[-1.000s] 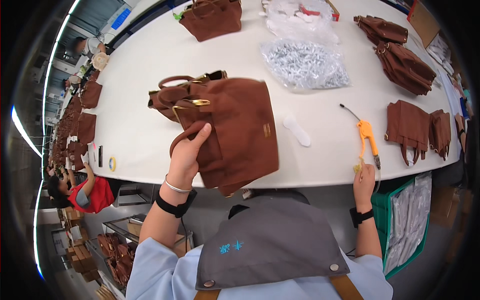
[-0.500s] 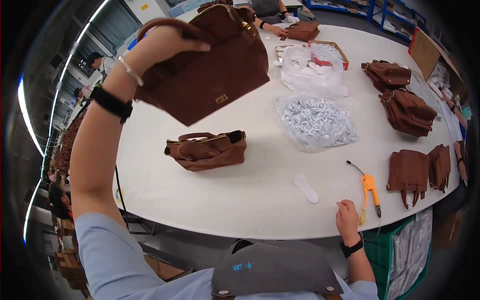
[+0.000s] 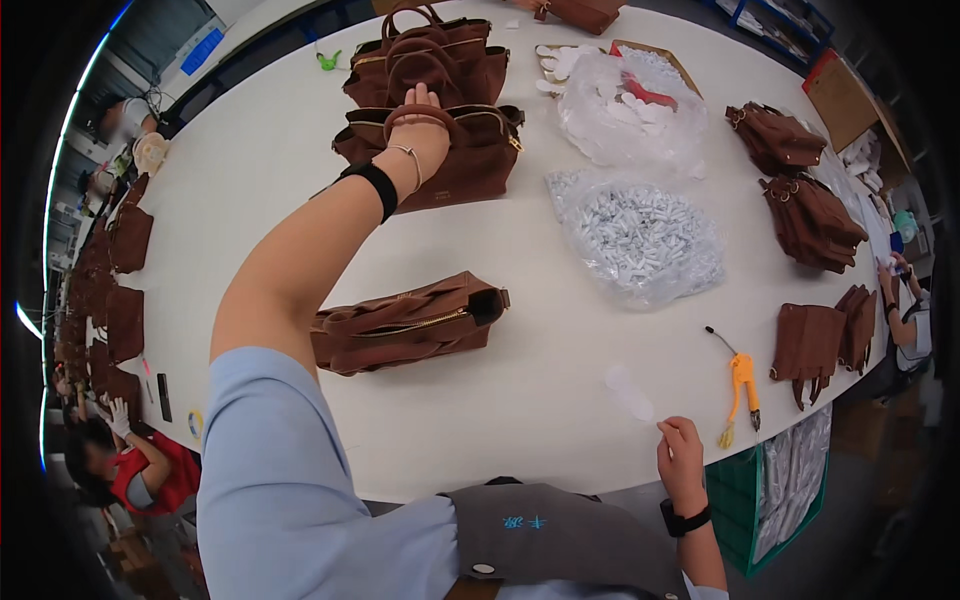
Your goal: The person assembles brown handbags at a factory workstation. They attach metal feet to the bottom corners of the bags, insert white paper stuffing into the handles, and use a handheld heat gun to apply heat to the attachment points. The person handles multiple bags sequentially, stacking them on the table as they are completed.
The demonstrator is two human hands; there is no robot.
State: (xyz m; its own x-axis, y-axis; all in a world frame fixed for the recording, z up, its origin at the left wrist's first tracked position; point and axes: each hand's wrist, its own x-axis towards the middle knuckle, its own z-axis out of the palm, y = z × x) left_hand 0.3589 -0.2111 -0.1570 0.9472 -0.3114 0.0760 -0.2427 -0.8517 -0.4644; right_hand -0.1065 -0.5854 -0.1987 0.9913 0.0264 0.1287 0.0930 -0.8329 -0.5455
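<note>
We see our left hand stretched out toward the far side of the worktop, passed under the handle of a brown handbag, with the handle looped across its back. Its fingers are extended and close together rather than curled, and its thumb is hidden from us. This handbag stands upright on the worktop, directly in front of another brown bag with its handles up. Nearer to us, a slumped brown bag shows a gold zip along its top, its left end partly covered by our forearm. Our right hand is at the near edge, fingers loosely bent in a narrow shape, just beside a white flat piece; we cannot tell whether the fingertips touch it or pinch anything. To the right of that lies a yellow air gun. Beyond, we have a clear plastic sack full of small whitish pieces, and behind it a second clear sack with white pieces and something red. More brown bags rest along the right side, above a green crate of plastic-wrapped goods.
</note>
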